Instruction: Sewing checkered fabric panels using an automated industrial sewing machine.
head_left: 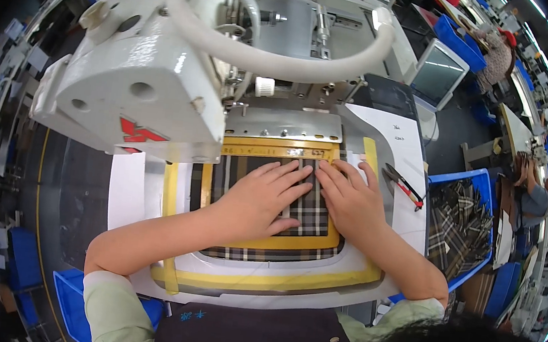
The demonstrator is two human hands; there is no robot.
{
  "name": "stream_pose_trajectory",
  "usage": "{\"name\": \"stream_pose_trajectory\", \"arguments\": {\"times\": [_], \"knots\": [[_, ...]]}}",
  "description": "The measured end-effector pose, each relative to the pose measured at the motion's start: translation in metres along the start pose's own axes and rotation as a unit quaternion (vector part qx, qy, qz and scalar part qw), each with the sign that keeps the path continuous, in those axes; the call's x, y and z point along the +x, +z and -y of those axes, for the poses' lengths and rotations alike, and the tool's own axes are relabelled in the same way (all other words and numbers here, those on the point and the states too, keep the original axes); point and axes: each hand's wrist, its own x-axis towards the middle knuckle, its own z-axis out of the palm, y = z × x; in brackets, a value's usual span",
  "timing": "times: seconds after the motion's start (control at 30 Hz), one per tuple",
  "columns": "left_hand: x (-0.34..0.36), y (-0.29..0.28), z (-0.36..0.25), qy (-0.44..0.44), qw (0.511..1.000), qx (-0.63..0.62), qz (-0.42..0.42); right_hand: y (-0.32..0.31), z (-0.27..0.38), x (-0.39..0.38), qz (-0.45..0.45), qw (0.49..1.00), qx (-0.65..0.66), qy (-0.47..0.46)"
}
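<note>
A dark plaid fabric piece point(309, 216) lies flat inside a yellow rectangular frame point(266, 242), and more plaid shows past the frame's near edge. My left hand point(268, 196) rests flat on the fabric with its fingers spread. Beside it, my right hand point(353, 199) lies over the frame's right side, fingers stretched toward the far edge. The frame's far edge meets a metal clamp plate point(283, 125) of the white sewing machine point(136, 83). Part of the frame's left side is hidden by the machine head and my left forearm.
Red-handled thread snips point(406, 188) lie on white paper to the right. A blue bin point(470, 275) there holds plaid pieces; another blue bin point(73, 303) stands at lower left. Yellow tape point(276, 281) borders the work surface. A screen point(439, 75) and other workers are farther right.
</note>
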Motion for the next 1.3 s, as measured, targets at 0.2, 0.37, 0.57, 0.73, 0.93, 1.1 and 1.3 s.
{"name": "stream_pose_trajectory", "arguments": {"times": [0.2, 0.37, 0.57, 0.73, 0.93, 1.1, 1.3], "knots": [[-0.057, -0.028, -0.007, -0.123, 0.988, 0.097, -0.007, -0.002, 0.000, -0.002, -0.011, 1.000, -0.009, -0.001], [-0.068, -0.028, -0.004, -0.155, 0.982, 0.105, -0.009, 0.000, -0.001, 0.000, -0.013, 1.000, -0.007, -0.011], [-0.070, -0.025, -0.001, -0.152, 0.984, 0.095, -0.022, -0.006, 0.001, 0.002, -0.004, 1.000, 0.004, -0.005], [-0.070, -0.026, 0.000, -0.146, 0.984, 0.105, -0.021, -0.006, 0.001, 0.001, -0.008, 1.000, -0.001, -0.011], [-0.072, -0.023, 0.000, -0.151, 0.982, 0.110, -0.022, -0.001, 0.000, 0.000, 0.000, 1.000, 0.007, -0.018], [-0.072, -0.021, 0.000, -0.150, 0.982, 0.108, -0.029, -0.001, -0.001, -0.001, -0.002, 1.000, 0.007, -0.030], [-0.074, -0.016, 0.000, -0.169, 0.980, 0.100, -0.020, 0.003, -0.003, -0.004, 0.012, 1.000, 0.012, -0.022]]}}
